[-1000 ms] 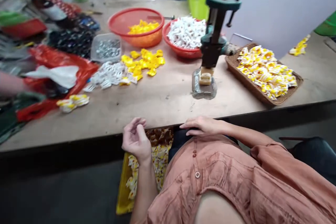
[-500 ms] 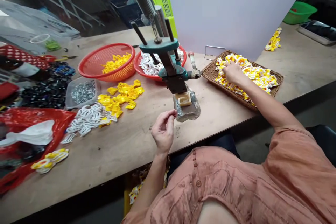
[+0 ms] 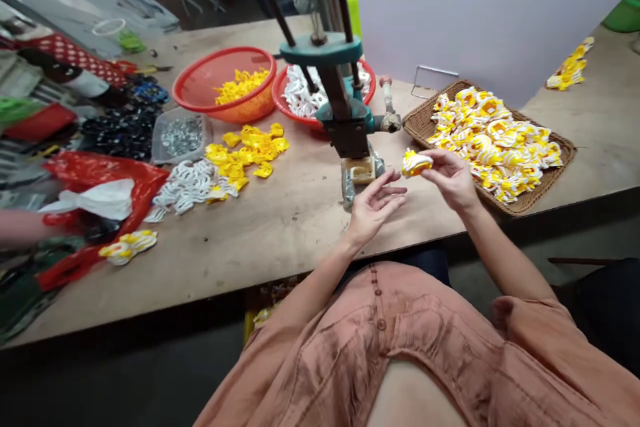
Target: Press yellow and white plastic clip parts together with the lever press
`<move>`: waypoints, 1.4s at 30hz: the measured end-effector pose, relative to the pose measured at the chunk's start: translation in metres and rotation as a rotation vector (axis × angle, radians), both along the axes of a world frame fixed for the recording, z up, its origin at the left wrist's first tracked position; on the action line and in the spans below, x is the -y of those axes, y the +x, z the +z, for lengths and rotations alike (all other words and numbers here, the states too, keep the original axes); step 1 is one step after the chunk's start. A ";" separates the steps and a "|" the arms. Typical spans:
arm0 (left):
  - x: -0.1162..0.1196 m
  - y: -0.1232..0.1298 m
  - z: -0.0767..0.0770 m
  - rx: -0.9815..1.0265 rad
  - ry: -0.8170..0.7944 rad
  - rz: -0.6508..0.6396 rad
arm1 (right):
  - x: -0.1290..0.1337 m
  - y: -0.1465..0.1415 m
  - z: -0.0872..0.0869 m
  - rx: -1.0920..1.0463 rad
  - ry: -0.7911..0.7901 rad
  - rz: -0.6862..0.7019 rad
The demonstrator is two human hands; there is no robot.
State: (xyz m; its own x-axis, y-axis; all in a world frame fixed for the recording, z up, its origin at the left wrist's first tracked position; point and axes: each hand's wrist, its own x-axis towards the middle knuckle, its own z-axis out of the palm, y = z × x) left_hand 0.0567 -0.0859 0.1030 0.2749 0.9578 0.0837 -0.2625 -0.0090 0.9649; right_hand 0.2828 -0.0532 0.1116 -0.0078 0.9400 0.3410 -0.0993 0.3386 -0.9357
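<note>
Between thumb and fingers, my right hand holds a small yellow-and-white plastic piece above the table, left of the wicker basket. My left hand has its fingers apart and holds nothing; its fingertips point toward that piece without clearly touching it. Just behind my left hand stands a teal hand press, with a cream-coloured block under its dark head. The wicker basket on the right is heaped with similar yellow-and-white pieces.
Behind the press are a red basket of yellow parts and another red basket of white parts. Loose yellow parts, white parts and a clear tub of small metal pieces lie left. Another person's arm reaches in at far left.
My right hand has come out of the wicker basket leftward with a yellow-and-white piece. My left hand has moved right and its fingers have spread. The view has shifted.
</note>
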 end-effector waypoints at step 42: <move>-0.078 -0.069 -0.070 -0.581 0.468 0.478 | -0.044 -0.102 -0.089 0.484 0.262 -0.274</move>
State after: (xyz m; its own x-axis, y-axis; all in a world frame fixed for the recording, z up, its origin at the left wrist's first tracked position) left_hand -0.0126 -0.0076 0.0326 -0.0251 0.8838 0.4671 0.4005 -0.4193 0.8148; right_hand 0.1812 -0.0095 0.0222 0.0104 0.8153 0.5789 0.4389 0.5165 -0.7353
